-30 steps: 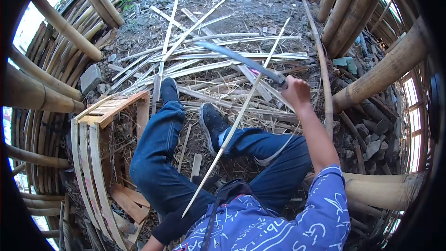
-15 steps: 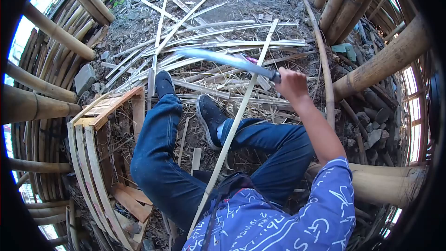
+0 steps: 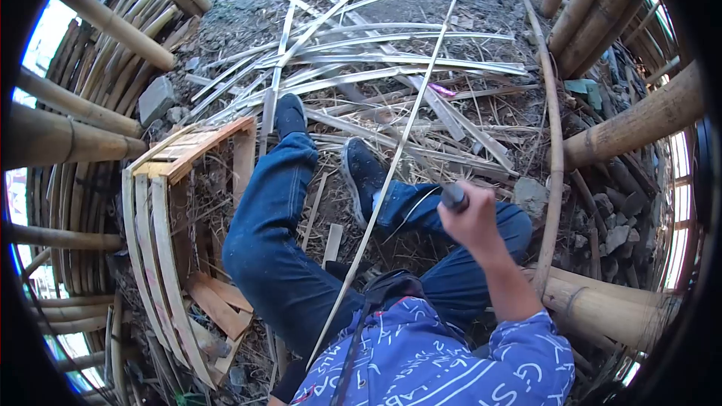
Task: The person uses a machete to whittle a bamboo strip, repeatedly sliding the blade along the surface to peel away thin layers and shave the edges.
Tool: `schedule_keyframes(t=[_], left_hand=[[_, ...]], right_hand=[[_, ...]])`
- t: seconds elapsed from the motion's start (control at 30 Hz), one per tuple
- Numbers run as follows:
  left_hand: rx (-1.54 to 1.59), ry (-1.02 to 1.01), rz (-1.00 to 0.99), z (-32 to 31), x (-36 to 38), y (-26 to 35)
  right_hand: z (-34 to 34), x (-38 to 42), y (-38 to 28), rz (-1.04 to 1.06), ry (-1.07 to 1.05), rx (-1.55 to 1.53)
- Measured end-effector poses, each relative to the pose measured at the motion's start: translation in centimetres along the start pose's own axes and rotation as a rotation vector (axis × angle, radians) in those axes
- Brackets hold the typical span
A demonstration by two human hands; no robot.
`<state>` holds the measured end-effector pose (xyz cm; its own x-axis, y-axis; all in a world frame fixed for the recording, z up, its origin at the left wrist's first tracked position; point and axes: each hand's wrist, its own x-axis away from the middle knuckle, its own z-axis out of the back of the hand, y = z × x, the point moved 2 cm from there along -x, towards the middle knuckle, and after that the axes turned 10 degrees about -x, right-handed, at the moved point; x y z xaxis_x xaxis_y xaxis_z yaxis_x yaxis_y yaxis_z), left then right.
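Note:
My right hand (image 3: 472, 218) is closed around the dark handle of a long knife (image 3: 454, 197), held above my bent right leg. The blade is smeared by motion and hard to make out beyond the handle. A long, thin bamboo strip (image 3: 391, 169) slants from the ground pile across my lap to the lower left of my body, where its near end is hidden. My left hand does not show; only a dark band and a sliver of skin appear at the bottom edge.
Many split bamboo strips (image 3: 361, 60) lie crossed on the ground beyond my shoes. At left stands a wooden crate (image 3: 162, 256) near a stone block (image 3: 156, 100). A bamboo pole (image 3: 553, 143) lies at right; thick bamboo posts (image 3: 639, 116) and rubble (image 3: 617, 237) are past it.
My right hand has come down and closer to my body with the knife, whose blade was plainly visible before. The camera view has shifted slightly, and the strip stands at a similar slant.

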<state>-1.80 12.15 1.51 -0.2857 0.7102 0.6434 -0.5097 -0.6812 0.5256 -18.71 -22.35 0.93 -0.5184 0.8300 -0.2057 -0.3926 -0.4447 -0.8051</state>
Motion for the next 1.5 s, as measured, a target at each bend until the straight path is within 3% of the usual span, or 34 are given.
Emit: schedule_keyframes(t=[0.33,0.4,0.47,0.57,0.67,0.73,0.8,0.87,1.13,1.2,1.27,1.43,1.5], left_hand=[[0.117,0.012,-0.011,1.8,-1.4,2.9],[-0.174,0.091,-0.303,3.1,-3.4,5.5],[0.401,0.107,-0.205,2.7,-5.9,6.9],[0.19,0.164,-0.299,2.2,-9.3,8.3],[0.294,0.133,-0.376,0.6,-11.3,9.6],[0.361,0.118,-0.358,0.5,-11.2,11.2],[0.112,0.165,-0.322,0.9,-10.7,12.6],[0.139,0.185,-0.325,1.5,-10.3,13.7],[0.162,0.276,-0.338,2.5,-10.7,14.9],[0.099,0.244,-0.298,2.7,-10.4,14.8],[0.109,0.256,-0.314,2.1,-10.2,14.4],[0.069,0.247,-0.348,2.4,-10.2,14.2],[0.093,0.25,-0.242,3.2,-10.0,14.6]], right_hand=[[-6.9,5.5,-4.4,0.226,-0.254,-0.019],[-7.1,5.8,-4.8,0.243,-0.304,0.014],[-7.0,5.8,-5.1,0.252,-0.294,0.013],[-6.5,5.6,-5.2,0.229,-0.261,0.006],[-6.3,5.0,-3.8,0.192,-0.214,0.135],[-5.8,4.0,-2.7,0.187,-0.218,0.275],[-4.9,2.4,-0.7,0.229,-0.176,0.307],[-4.0,0.7,0.9,0.151,-0.1,0.404],[-2.4,-3.0,0.9,0.315,-0.114,0.394],[-2.0,-4.6,1.4,0.259,-0.129,0.387],[-1.4,-6.0,3.3,0.091,0.005,0.454],[-1.0,-7.6,3.6,0.204,-0.004,0.495],[-0.8,-8.4,2.8,0.217,-0.011,0.481]])
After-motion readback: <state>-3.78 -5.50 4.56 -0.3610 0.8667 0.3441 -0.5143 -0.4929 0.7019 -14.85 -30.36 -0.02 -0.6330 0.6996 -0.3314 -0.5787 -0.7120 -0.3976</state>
